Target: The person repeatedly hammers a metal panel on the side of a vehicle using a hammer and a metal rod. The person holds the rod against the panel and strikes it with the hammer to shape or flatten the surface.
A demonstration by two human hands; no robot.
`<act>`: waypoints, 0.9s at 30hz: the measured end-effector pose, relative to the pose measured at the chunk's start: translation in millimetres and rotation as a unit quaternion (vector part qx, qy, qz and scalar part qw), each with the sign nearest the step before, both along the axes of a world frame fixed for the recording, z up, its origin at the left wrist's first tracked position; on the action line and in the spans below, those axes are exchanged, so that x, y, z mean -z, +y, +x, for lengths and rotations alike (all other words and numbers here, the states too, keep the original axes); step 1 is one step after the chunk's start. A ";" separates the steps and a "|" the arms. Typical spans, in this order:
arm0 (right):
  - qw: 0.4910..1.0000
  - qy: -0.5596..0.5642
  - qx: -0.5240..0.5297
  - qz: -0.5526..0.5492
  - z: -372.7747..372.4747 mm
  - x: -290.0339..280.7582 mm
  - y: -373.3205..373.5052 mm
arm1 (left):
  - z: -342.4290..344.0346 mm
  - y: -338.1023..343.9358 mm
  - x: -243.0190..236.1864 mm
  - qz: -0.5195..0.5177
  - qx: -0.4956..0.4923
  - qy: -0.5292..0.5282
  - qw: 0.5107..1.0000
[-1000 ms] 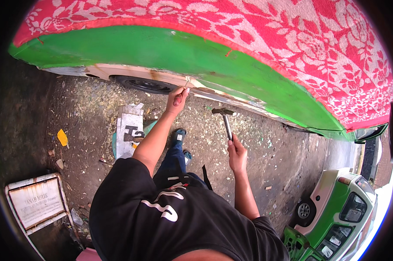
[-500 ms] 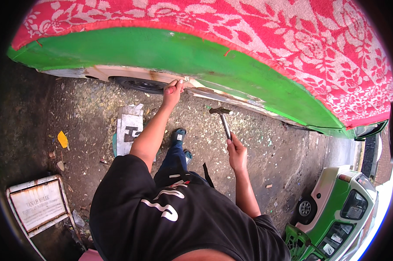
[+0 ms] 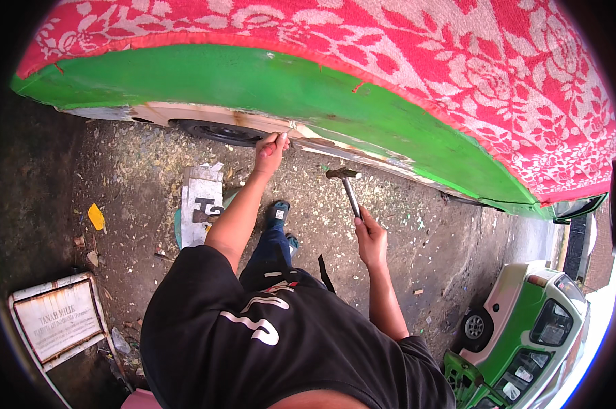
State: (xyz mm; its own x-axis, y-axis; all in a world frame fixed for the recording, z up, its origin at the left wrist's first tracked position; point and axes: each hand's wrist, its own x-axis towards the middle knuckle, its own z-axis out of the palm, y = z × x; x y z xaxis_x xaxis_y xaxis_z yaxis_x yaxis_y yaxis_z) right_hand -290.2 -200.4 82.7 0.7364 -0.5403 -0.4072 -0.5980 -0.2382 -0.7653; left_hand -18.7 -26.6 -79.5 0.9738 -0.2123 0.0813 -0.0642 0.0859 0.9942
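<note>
My left hand (image 3: 271, 154) is closed in a pinch close to the lower side of a green vehicle (image 3: 185, 73). Whatever lies between its fingertips is too small to name. Beside that hand, the vehicle's cream lower panel (image 3: 315, 129) has worn, flaking patches. My right hand (image 3: 371, 241) is wrapped round the handle of a hammer (image 3: 353, 199). The hammer's head points away from me and stays apart from both the panel and my left hand.
A pink and white floral cloth (image 3: 471, 61) drapes over the vehicle, whose dark wheel (image 3: 219, 132) is left of my left hand. Cardboard (image 3: 197, 194) lies on the chip-strewn ground. A framed sign (image 3: 59, 320) stands lower left; a green and white van (image 3: 526, 334) is lower right.
My left hand has drawn back slightly toward me from the panel, its fingers still pinched. The hammer and my right hand have barely shifted.
</note>
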 end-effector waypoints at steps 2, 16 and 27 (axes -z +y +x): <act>0.998 -0.044 -0.018 -0.035 -3.5 10.3 -0.7 | -1.8 0.4 -3.1 0.044 0.022 -0.050 0.998; 0.952 -0.200 -0.202 -0.118 71.5 -56.9 29.6 | 20.8 -21.2 -27.6 0.176 0.031 -0.092 0.980; 0.912 -0.254 -0.225 -0.229 113.3 -64.6 30.4 | 26.3 -29.5 -38.6 0.142 0.021 -0.083 0.986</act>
